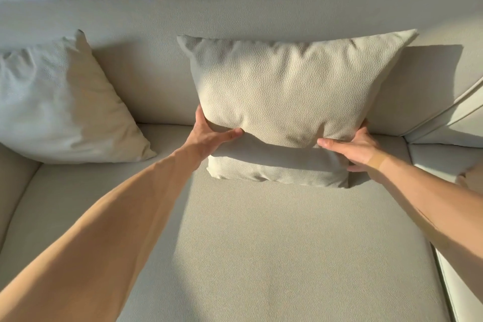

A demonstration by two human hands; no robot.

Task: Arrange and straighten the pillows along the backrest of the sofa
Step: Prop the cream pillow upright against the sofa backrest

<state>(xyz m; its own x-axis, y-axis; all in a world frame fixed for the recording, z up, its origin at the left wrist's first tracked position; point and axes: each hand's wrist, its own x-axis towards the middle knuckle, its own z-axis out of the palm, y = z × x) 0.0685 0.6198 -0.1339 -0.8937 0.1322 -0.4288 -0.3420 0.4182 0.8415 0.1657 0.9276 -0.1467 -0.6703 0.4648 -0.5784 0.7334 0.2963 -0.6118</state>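
We have both hands on the middle pillow (287, 91), which stands against the backrest (235, 15) of the sofa (261, 243). Our left hand (211, 136) clamps its lower left edge, thumb on the front and fingers behind. Our right hand (352, 146) clamps the lower right edge the same way, thumb on the front. So each grip is closed on this pillow, squeezing it just above its bottom, where the cover folds forward onto the seat.

The pillow leans back with its top edge touching the backrest and roughly level, though the right top corner sits a little higher than the left. Its lower part bulges out toward us, so we judge it is not yet settled.

To the left, well apart, a second pillow (65, 102) rests in the corner, tilted onto one point like a diamond. That one looks unstraightened.

On the right, a seam marks another sofa section (444, 117); we cannot tell whether more pillows lie beyond it.

We judge the task is partway: the middle pillow is nearly placed, while the left one still needs squaring up.
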